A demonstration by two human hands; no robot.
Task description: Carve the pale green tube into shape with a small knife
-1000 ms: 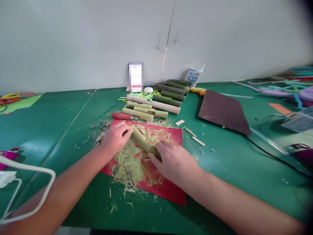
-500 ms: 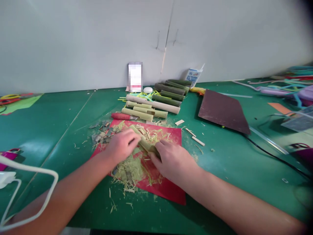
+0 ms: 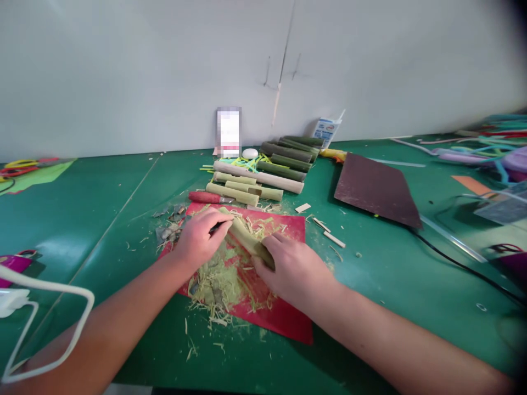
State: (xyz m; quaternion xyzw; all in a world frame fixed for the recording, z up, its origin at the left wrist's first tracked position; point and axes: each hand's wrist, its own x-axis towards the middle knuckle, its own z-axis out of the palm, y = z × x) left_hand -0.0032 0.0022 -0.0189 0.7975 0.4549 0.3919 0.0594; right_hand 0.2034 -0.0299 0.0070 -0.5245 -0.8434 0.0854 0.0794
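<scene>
A pale green bamboo piece (image 3: 242, 235) lies slanted on a red mat (image 3: 284, 318). My right hand (image 3: 294, 269) is closed round its near end and pins it down. My left hand (image 3: 201, 236) is closed on a small dark tool that I cannot make out, pressed against the far part of the piece. A heap of green shavings (image 3: 218, 282) covers the mat below my hands.
Behind the mat lie a red-handled knife (image 3: 206, 196), peeled pale bamboo pieces (image 3: 255, 178) and dark green ones (image 3: 288, 153). A dark brown sheet (image 3: 376, 189) sits to the right, with a black cable (image 3: 461, 262). Coloured strips lie far right, a white cord (image 3: 53, 291) at left.
My left hand slid down along the bamboo piece toward me, then went back up to its far part. My right hand stayed put on the near end.
</scene>
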